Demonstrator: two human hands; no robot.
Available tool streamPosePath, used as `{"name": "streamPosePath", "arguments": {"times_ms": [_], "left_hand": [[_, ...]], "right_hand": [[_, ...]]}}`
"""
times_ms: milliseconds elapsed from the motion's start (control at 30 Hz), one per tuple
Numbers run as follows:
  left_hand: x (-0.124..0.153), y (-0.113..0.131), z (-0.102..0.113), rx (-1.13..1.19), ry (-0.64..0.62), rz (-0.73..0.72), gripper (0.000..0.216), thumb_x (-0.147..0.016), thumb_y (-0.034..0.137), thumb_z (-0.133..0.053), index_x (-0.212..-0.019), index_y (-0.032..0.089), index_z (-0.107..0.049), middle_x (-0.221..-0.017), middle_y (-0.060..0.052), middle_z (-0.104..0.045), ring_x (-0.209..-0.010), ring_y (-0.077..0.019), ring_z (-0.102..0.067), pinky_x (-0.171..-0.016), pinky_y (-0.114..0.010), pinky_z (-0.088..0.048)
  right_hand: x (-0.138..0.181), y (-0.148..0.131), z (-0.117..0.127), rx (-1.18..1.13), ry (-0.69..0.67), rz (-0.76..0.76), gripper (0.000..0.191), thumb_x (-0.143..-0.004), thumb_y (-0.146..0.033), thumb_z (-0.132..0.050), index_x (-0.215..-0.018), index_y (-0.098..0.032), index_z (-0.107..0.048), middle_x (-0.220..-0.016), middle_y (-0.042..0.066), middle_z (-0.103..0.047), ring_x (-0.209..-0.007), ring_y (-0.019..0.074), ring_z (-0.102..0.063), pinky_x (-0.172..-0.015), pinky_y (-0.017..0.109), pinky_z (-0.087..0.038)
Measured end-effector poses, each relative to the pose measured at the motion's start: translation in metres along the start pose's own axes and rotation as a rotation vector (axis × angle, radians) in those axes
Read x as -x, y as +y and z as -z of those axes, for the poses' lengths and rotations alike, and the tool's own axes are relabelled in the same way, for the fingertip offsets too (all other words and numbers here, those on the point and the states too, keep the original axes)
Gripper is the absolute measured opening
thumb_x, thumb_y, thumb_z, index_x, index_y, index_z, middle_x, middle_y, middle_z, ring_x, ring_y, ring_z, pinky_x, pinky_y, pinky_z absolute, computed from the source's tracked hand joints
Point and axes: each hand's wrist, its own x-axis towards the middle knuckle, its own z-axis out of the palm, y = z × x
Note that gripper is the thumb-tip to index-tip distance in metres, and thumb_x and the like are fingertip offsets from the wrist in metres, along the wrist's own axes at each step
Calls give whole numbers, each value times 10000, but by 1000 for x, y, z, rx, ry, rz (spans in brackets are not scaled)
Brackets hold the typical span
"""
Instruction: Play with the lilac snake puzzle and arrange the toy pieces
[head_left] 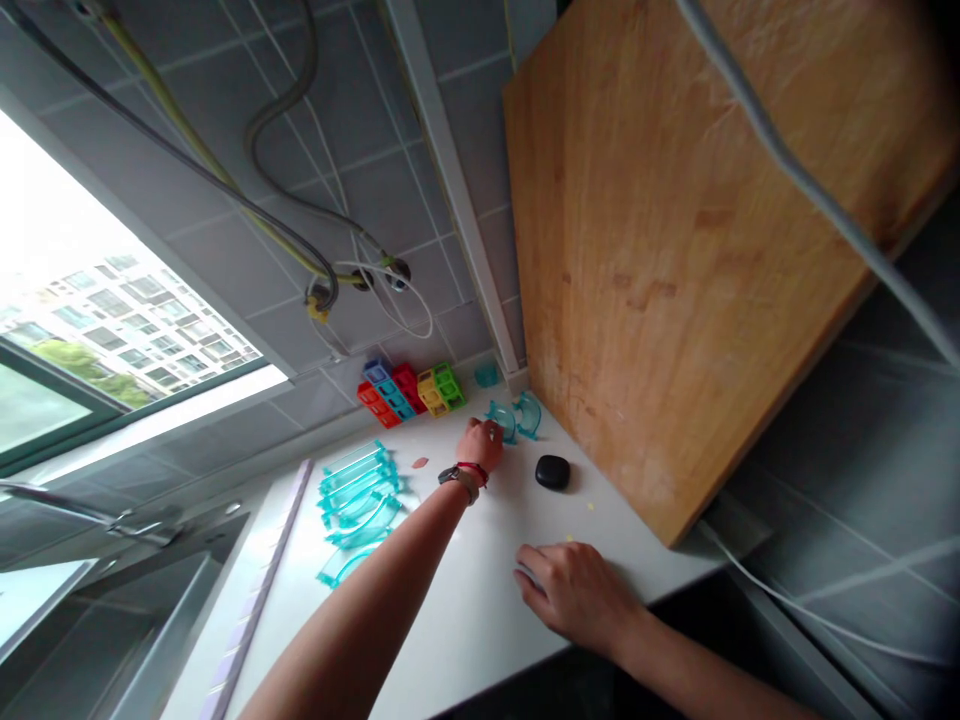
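Note:
My left hand reaches across the white counter with its fingers curled at the edge of a clear teal curved plastic piece. A second teal curved piece stands just beyond it, near the wooden board. My right hand rests low over the counter's front part, fingers bent and closed; a greyish sliver shows between thumb and fingers, too small to name. Left of my left forearm lies a row of several teal plastic track-like pieces.
Coloured plastic blocks and a small teal piece sit along the tiled wall. A black rounded case lies between my hands. A large wooden board leans at the right. The sink and faucet are at the left.

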Motion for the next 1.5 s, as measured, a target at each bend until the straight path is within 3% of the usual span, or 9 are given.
{"name": "streamPosePath", "arguments": {"times_ms": [367, 467, 567, 767, 933, 1033, 1233, 1367, 1500], "left_hand": [[7, 7, 8, 61, 30, -76, 402, -973, 420, -606, -1228, 118, -680, -1291, -233, -611, -1002, -311, -686, -866, -422, -529], [30, 13, 16, 118, 140, -84, 483, -995, 385, -561, -1385, 99, -554, -1398, -275, -520, -994, -301, -686, -837, -413, -534], [75, 10, 23, 199, 180, -183, 408, -1011, 353, -538, -1399, 228, -527, -1451, -151, -508, -811, -159, -682, -808, -335, -553], [165, -43, 30, 337, 163, -534, 189, -985, 206, -526, -1107, 235, -668, -1211, -71, -670, -686, -106, -634, -662, -260, -531], [176, -82, 36, 380, 158, -626, 237, -913, 139, -546, -1101, 193, -681, -879, -28, -735, -639, -113, -639, -588, -223, -481], [170, -90, 37, 451, 154, -696, 138, -943, 285, -598, -914, 187, -690, -674, 11, -681, -533, -97, -583, -505, -224, -411], [174, -82, 11, 505, 45, -812, 594, -817, 679, -699, -508, 218, -487, -457, 8, -550, -460, -126, -525, -405, -283, -302], [179, -75, -9, 614, -146, -884, 572, -796, 691, -721, -531, 208, -566, -492, 0, -620, -428, -111, -492, -401, -278, -330], [180, -76, -17, 694, -178, -828, 536, -811, 666, -723, -570, 198, -623, -493, 4, -625, -400, -99, -448, -409, -268, -339]], "right_hand": [[2, 4, -8, 10, 8, 17, 202, -1032, -333, -486, -958, -250, -654, -830, 16, -762, -762, 231, -731, -636, 332, -367], [2, 6, -12, 9, 26, 32, 189, -1026, -312, -501, -939, -254, -659, -803, 8, -756, -747, 223, -729, -631, 326, -389], [3, 9, -17, 19, 70, 68, 181, -1022, -285, -506, -992, -249, -681, -808, 21, -760, -751, 220, -738, -634, 314, -436], [11, 20, -30, 8, 161, 165, 225, -1025, -274, -498, -1075, -236, -714, -936, 65, -798, -742, 212, -766, -672, 287, -554], [-11, 25, -14, -228, 98, 77, 240, -1003, -387, -558, -985, -248, -753, -782, 28, -772, -627, 194, -732, -580, 244, -567], [-60, 6, 11, -339, 119, -15, 286, -988, -448, -579, -1016, -225, -754, -768, 24, -738, -623, 182, -701, -560, 232, -552], [-171, -82, 14, -332, -83, 160, 327, -926, -485, -671, -1128, -232, -718, -848, 30, -689, -692, 183, -636, -618, 279, -512], [-189, -115, -24, -173, -223, 280, 558, -742, -496, -860, -1202, -236, -682, -1086, 69, -687, -790, 213, -640, -748, 351, -527], [-184, -119, -47, -260, -243, 248, 364, -823, -393, -788, -1121, -210, -687, -998, 46, -656, -709, 168, -606, -743, 339, -527]]}}
